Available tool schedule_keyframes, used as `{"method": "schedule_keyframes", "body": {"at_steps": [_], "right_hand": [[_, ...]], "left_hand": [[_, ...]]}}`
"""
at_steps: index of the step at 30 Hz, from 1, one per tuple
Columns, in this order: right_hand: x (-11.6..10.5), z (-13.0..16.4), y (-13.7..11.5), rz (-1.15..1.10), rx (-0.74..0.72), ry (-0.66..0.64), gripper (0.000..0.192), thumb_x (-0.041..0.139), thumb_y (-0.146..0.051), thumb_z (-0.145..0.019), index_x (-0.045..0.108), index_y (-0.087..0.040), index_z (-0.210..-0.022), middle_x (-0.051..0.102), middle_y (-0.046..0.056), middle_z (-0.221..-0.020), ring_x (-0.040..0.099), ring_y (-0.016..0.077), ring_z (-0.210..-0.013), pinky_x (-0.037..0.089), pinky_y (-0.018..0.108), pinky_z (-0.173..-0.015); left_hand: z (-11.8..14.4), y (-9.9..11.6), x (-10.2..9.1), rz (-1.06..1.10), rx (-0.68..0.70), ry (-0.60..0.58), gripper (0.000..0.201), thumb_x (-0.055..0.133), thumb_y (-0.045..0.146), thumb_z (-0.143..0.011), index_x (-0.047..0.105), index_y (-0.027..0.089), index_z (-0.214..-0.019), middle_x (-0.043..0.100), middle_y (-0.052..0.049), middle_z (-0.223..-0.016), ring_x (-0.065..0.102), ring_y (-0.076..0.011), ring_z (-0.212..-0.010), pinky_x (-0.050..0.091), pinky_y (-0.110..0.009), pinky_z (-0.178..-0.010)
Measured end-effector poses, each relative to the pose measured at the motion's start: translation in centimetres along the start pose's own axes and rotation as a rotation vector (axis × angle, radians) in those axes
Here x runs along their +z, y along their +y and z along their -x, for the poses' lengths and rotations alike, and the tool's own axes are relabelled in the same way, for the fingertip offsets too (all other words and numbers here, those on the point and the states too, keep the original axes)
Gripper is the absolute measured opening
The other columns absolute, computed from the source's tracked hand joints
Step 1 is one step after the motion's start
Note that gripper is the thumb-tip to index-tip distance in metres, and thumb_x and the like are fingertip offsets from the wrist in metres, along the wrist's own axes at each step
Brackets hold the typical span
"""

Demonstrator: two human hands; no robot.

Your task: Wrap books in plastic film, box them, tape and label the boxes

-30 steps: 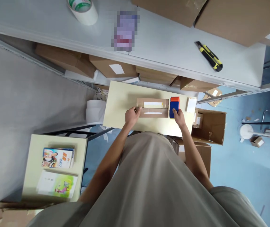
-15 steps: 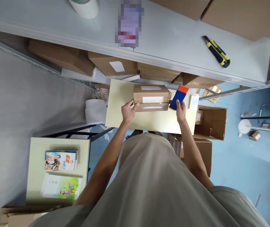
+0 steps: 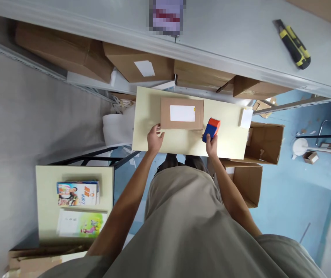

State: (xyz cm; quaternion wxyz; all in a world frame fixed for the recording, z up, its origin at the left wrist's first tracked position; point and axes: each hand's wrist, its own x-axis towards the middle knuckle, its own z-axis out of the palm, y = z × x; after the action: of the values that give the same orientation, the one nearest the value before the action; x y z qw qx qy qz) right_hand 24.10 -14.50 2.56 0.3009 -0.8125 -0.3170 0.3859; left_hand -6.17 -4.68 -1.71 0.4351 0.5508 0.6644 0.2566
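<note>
A closed cardboard box point(image 3: 183, 125) with a white label on top lies flat on the pale yellow table point(image 3: 229, 144). My left hand point(image 3: 155, 139) is at the box's near left corner, fingers apart and holding nothing; whether a fingertip touches the cardboard I cannot tell. To the right of the box, my right hand point(image 3: 211, 146) is wrapped round a blue and orange-red tape dispenser point(image 3: 210, 132). The dispenser is tilted and apart from the box's right edge. Its underside is hidden.
Above the table, a grey shelf point(image 3: 226, 38) bears a yellow-black utility knife point(image 3: 295, 47). A white block point(image 3: 246, 117) sits at the table's right end. Open cartons point(image 3: 265, 144) stand on the right. Books point(image 3: 77, 194) lie on a side table at lower left.
The box has gone from tilted, with its near side showing, to flat. My left hand has let go of it. My right hand has brought the tape dispenser toward me and slightly left.
</note>
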Motion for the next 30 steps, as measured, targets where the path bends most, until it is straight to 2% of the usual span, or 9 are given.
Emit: {"method": "schedule_keyframes", "body": {"at_steps": [3, 5, 7, 11, 14, 17, 23, 27, 30], "right_hand": [[-1.2, 2.3, 2.3, -0.065, 0.016, 0.054, 0.057, 0.051, -0.086, -0.102, 0.045, -0.03, -0.11, 0.08, 0.011, -0.109, 0.081, 0.0258, -0.094, 0.068, 0.042, -0.088], [-2.0, 3.8, 3.9, -0.054, -0.017, -0.015, 0.062, 0.055, -0.089, -0.1, 0.05, -0.029, -0.11, 0.079, 0.008, -0.099, 0.079, 0.025, -0.084, 0.068, 0.04, -0.082], [-2.8, 4.8, 5.4, 0.067, -0.076, -0.11, 0.066, 0.055, -0.091, -0.101, 0.054, -0.027, -0.115, 0.077, 0.006, -0.09, 0.076, 0.0266, -0.078, 0.066, 0.04, -0.076], [-5.1, 4.4, 7.6, 0.483, -0.283, -0.296, 0.08, 0.046, -0.093, -0.105, 0.058, -0.02, -0.135, 0.08, 0.014, -0.092, 0.078, 0.0367, -0.081, 0.065, 0.046, -0.073], [-7.6, 2.6, 8.9, 0.67, -0.547, -0.432, 0.08, 0.036, -0.087, -0.113, 0.058, -0.015, -0.14, 0.082, 0.026, -0.112, 0.081, 0.043, -0.103, 0.068, 0.055, -0.086], [-10.4, 0.3, 9.8, 0.784, -0.764, -0.547, 0.076, 0.032, -0.079, -0.118, 0.059, -0.012, -0.14, 0.081, 0.029, -0.122, 0.081, 0.043, -0.117, 0.068, 0.059, -0.098], [-15.5, -3.1, 10.2, 0.902, -1.018, -0.696, 0.075, 0.03, -0.068, -0.122, 0.057, -0.005, -0.152, 0.079, 0.031, -0.136, 0.076, 0.0423, -0.134, 0.063, 0.06, -0.116], [-17.2, -4.0, 9.8, 0.918, -1.122, -0.74, 0.076, 0.031, -0.067, -0.123, 0.057, -0.003, -0.153, 0.079, 0.031, -0.137, 0.075, 0.0417, -0.138, 0.063, 0.056, -0.117], [-17.9, -4.2, 9.6, 0.913, -1.19, -0.76, 0.071, 0.035, -0.064, -0.123, 0.057, -0.003, -0.151, 0.079, 0.031, -0.137, 0.076, 0.041, -0.138, 0.062, 0.056, -0.119]], "left_hand": [[2.8, -0.6, -1.5, -0.058, 0.12, 0.108, 0.042, 0.069, 0.021, -0.103, 0.068, 0.024, -0.145, 0.077, -0.017, -0.147, 0.079, -0.0287, -0.128, 0.069, -0.046, -0.108], [5.1, -0.5, -1.9, -0.064, 0.182, 0.148, 0.033, 0.063, 0.028, -0.109, 0.07, 0.025, -0.141, 0.08, -0.015, -0.139, 0.08, -0.0276, -0.12, 0.07, -0.045, -0.102], [7.3, 0.2, -1.3, -0.051, 0.234, 0.095, 0.027, 0.058, 0.035, -0.113, 0.073, 0.025, -0.133, 0.082, -0.014, -0.13, 0.081, -0.0263, -0.113, 0.071, -0.043, -0.099], [10.4, 2.8, 2.5, -0.024, 0.345, -0.124, 0.032, 0.061, 0.044, -0.114, 0.075, 0.025, -0.135, 0.082, -0.013, -0.134, 0.08, -0.0273, -0.12, 0.07, -0.044, -0.103], [11.5, 5.0, 6.0, -0.017, 0.401, -0.231, 0.047, 0.072, 0.05, -0.11, 0.072, 0.025, -0.15, 0.076, -0.016, -0.151, 0.073, -0.0322, -0.139, 0.067, -0.048, -0.112], [12.5, 6.6, 8.8, -0.021, 0.402, -0.296, 0.052, 0.073, 0.051, -0.11, 0.07, 0.025, -0.155, 0.074, -0.016, -0.155, 0.068, -0.0344, -0.143, 0.067, -0.051, -0.112], [14.8, 7.9, 12.6, 0.013, 0.393, -0.303, 0.038, 0.067, 0.051, -0.114, 0.079, 0.026, -0.139, 0.078, -0.014, -0.142, 0.071, -0.0319, -0.135, 0.069, -0.044, -0.099], [15.9, 8.1, 14.6, 0.048, 0.406, -0.238, 0.035, 0.073, 0.049, -0.11, 0.079, 0.025, -0.135, 0.078, -0.015, -0.14, 0.073, -0.0299, -0.129, 0.068, -0.04, -0.092], [16.2, 8.4, 15.4, 0.035, 0.421, -0.243, 0.022, 0.073, 0.044, -0.111, 0.081, 0.024, -0.115, 0.082, -0.012, -0.118, 0.075, -0.0274, -0.116, 0.065, -0.038, -0.088]]}}
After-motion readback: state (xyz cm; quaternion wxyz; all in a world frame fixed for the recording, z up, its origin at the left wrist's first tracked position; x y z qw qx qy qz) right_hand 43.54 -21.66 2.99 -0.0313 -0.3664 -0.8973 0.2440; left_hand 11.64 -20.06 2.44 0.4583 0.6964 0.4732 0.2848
